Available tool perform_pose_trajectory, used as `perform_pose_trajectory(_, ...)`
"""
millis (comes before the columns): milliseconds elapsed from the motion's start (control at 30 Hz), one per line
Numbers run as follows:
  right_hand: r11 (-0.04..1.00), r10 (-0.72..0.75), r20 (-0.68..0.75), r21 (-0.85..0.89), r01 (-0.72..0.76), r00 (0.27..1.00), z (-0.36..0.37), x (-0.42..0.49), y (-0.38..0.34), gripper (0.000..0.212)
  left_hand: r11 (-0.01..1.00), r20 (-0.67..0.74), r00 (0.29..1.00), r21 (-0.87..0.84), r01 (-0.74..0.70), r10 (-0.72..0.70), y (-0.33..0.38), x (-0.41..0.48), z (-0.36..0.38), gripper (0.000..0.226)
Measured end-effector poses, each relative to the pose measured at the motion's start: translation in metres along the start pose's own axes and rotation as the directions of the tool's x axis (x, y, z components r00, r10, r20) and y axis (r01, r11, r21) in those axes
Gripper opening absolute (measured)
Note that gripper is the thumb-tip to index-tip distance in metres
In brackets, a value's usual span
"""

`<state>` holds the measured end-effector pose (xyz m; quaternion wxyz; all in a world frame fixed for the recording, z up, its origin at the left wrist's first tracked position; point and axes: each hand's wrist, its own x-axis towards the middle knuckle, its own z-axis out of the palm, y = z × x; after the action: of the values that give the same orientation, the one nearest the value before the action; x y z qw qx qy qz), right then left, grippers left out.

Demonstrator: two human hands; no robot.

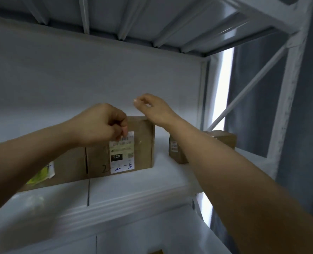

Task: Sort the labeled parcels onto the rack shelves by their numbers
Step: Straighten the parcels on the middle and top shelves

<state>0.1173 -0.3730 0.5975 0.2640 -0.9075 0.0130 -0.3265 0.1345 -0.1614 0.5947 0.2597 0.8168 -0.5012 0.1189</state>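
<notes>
Once shelved beside a smaller box [177,153], seemingly done with parcel 2-2-5 [143,142]. Left hand [100,123] fisted at label [121,154], grip unclear; right hand [152,107] loose, empty.

Two bare arms, hands to forearms, were all of the person in shot.
Left forearm [33,158] was uncovered along its whole visible length, wrist included, ending in left hand [100,123] with ridged knuckles, creased finger joints and a short nail [124,130] at one fingertip. Right forearm [243,180] was likewise uncovered, smooth, looming broad near the camera and narrowing to a slim wrist and right hand [152,109], where a rounded nail [136,100] showed at one fingertip. Both arms were slightly soft with blur, so finer marks could not be read.
</notes>
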Motion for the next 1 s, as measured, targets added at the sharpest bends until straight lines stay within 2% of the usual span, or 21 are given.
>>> perform_pose_trajectory(67,0.994,0.104,-0.001,-0.031,-0.104,0.995,-0.026,-0.011,0.025,0.045,0.999,0.055,0.997,0.025,-0.048,0.047,0.016,0.010,0.015,0.029)
perform_pose_trajectory(133,0.956,0.236,0.069,-0.198,-0.219,0.969,-0.048,-0.025,0.054,0.050,0.995,0.094,0.991,0.035,-0.098,0.094,0.029,0.022,0.031,0.027)
perform_pose_trajectory(200,0.884,0.358,0.137,-0.367,-0.288,0.924,-0.061,-0.040,0.080,0.054,0.989,0.128,0.982,0.035,-0.142,0.137,0.038,0.033,0.045,0.029)
perform_pose_trajectory(333,0.788,0.547,0.199,-0.451,-0.419,0.813,-0.067,-0.061,0.120,0.057,0.988,0.152,0.978,0.037,-0.148,0.141,0.047,0.053,0.065,0.029)
perform_pose_trajectory(400,0.772,0.551,0.187,-0.484,-0.412,0.813,-0.061,-0.067,0.130,0.062,0.989,0.147,0.980,0.039,-0.142,0.135,0.049,0.060,0.070,0.028)
perform_pose_trajectory(567,0.776,0.416,0.159,-0.575,-0.258,0.895,-0.034,-0.067,0.127,0.060,0.993,0.127,0.986,0.025,-0.115,0.111,0.053,0.070,0.078,0.030)
perform_pose_trajectory(733,0.832,0.354,0.217,-0.518,-0.200,0.910,-0.026,-0.054,0.117,0.055,0.992,0.113,0.988,0.056,-0.116,0.109,0.052,0.068,0.077,0.027)
perform_pose_trajectory(867,0.880,0.349,0.250,-0.419,-0.224,0.903,-0.030,-0.051,0.107,0.059,0.995,0.073,0.994,0.042,-0.086,0.082,0.045,0.065,0.069,0.028)
perform_pose_trajectory(1000,0.882,0.384,0.255,-0.385,-0.271,0.888,-0.038,-0.051,0.095,0.053,0.998,0.068,0.996,0.031,-0.055,0.052,0.033,0.062,0.065,0.027)
